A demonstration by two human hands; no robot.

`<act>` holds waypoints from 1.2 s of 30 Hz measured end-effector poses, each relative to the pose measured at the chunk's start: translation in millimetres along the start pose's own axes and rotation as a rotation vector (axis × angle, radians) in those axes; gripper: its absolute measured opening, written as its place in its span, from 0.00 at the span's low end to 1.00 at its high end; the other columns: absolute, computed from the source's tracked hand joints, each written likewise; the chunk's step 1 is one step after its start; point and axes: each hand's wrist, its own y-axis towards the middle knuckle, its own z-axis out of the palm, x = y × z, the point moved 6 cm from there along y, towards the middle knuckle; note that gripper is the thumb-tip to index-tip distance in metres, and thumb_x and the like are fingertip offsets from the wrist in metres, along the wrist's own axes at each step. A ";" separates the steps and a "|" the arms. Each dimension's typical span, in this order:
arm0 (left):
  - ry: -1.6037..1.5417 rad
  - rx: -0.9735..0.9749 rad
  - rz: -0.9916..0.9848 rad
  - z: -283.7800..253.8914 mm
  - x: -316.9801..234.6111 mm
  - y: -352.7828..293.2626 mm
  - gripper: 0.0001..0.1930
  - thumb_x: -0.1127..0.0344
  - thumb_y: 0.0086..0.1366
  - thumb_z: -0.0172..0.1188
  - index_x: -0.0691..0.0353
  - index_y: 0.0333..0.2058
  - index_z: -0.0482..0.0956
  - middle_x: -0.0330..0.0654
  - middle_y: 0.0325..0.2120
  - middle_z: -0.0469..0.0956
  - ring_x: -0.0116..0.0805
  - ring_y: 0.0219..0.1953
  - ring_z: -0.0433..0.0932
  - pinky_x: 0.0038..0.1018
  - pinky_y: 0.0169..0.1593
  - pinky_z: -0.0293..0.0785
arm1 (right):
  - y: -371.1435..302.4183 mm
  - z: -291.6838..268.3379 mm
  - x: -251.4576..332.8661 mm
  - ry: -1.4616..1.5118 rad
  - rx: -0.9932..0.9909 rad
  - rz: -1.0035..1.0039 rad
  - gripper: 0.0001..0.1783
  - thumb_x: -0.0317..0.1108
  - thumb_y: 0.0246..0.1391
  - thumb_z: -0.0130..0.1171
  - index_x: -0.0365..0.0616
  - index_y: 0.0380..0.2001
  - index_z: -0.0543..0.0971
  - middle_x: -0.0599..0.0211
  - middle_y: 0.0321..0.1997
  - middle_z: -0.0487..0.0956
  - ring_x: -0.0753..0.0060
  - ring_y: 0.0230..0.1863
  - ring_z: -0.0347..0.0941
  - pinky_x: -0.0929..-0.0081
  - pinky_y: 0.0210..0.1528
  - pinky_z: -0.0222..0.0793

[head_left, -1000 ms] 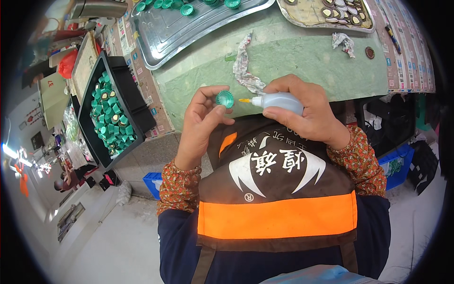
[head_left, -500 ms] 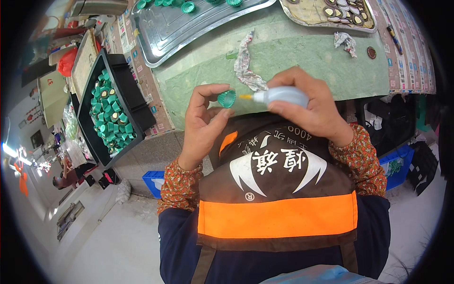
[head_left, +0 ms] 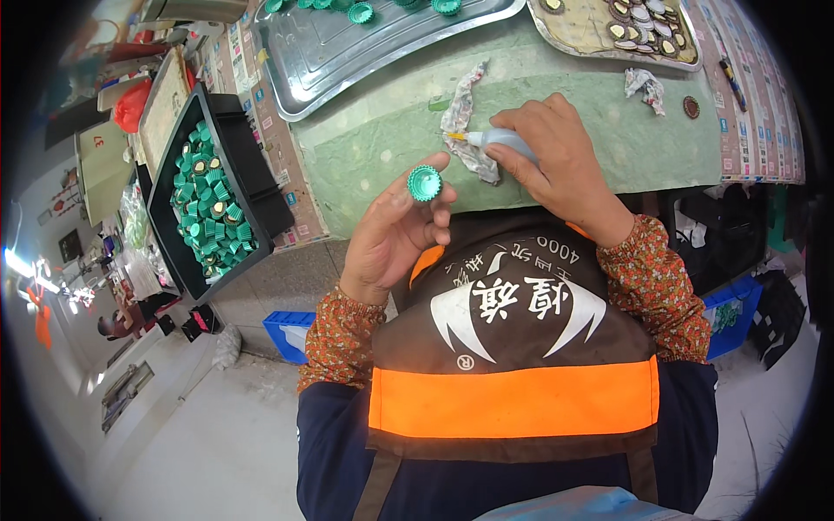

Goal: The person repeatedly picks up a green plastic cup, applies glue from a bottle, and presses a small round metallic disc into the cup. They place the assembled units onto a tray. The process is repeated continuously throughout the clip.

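While left hand (head_left: pixel 391 226) pinches a green fluted cup (head_left: pixel 425 183), right hand (head_left: pixel 560 152) grips a squeeze bottle (head_left: pixel 506 140), nozzle (head_left: pixel 458 136) at crumpled cloth (head_left: pixel 460 113) on green-covered surface (head_left: pixel 347 161); contact unclear.

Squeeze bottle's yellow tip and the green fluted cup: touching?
Apart: the head view shows green table cover between the yellow tip and the green fluted cup in the left hand.

At the far right, a dark pen (head_left: pixel 732 84) lies on a patterned table covering (head_left: pixel 754 143); a red plastic bag (head_left: pixel 132 106) sits far left. Blue crates stand on the floor (head_left: pixel 261 434), one near left (head_left: pixel 290 336), another near right (head_left: pixel 723 343). Bright lamps (head_left: pixel 19 263) glow at the left edge.
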 end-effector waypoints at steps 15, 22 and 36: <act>0.179 -0.099 -0.026 10.9 1.5 5.3 0.34 0.55 0.70 0.56 0.70 0.67 0.61 0.45 0.43 0.75 0.31 0.40 0.75 0.28 0.42 0.80 | -25.8 -103.3 -56.6 -0.535 -0.366 0.258 0.14 0.28 0.53 0.63 0.44 0.45 0.80 0.59 0.41 0.75 0.54 0.45 0.70 0.59 0.49 0.67; 0.236 -0.060 -0.045 33.2 3.9 21.5 0.33 0.54 0.70 0.57 0.70 0.66 0.63 0.44 0.42 0.77 0.28 0.39 0.76 0.26 0.42 0.81 | -33.9 -107.8 -83.0 -0.517 -0.344 0.262 0.11 0.27 0.55 0.63 0.44 0.43 0.81 0.60 0.39 0.76 0.55 0.40 0.73 0.60 0.44 0.70; 0.169 0.021 -0.093 38.9 17.8 19.8 0.30 0.55 0.74 0.55 0.70 0.66 0.64 0.43 0.49 0.77 0.28 0.45 0.78 0.28 0.45 0.81 | -1.0 -31.5 66.2 0.091 0.099 -0.289 0.17 0.27 0.43 0.64 0.42 0.40 0.79 0.58 0.40 0.74 0.53 0.40 0.74 0.62 0.39 0.75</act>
